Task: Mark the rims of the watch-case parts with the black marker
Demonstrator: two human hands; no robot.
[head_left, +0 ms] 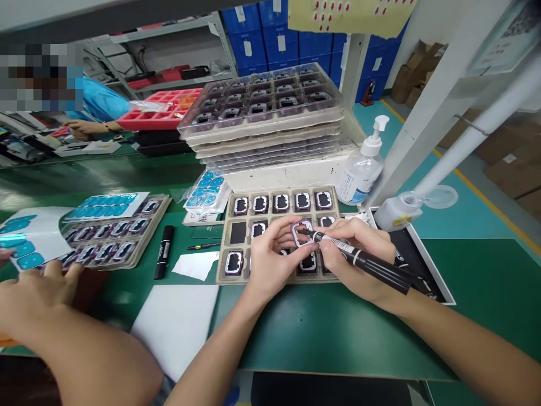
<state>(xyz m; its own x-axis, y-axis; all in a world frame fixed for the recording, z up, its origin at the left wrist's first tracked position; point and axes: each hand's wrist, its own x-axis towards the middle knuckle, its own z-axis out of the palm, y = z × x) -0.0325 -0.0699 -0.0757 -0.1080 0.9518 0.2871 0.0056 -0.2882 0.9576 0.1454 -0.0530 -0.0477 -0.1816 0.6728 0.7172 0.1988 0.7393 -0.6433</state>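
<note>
My left hand (pixel 270 254) pinches a small square part with a purple rim (pixel 301 232) just above a beige tray (pixel 224 248) of similar parts. In my right hand (pixel 359 254) is a black marker pen (pixel 372 264), its tip touching the part. Both hands hover over the tray's middle row, which stands on the green table (pixel 329 332).
A stack of trays (pixel 262 113) stands behind, with a pump bottle (pixel 363 169) and a squeeze bottle (pixel 395 211) at right. Another marker (pixel 164 251), white sheets (pixel 177 324), and a co-worker's arm (pixel 54 321) by a second tray (pixel 110 234) lie left. Blue sticker sheets (pixel 105 204) sit there too.
</note>
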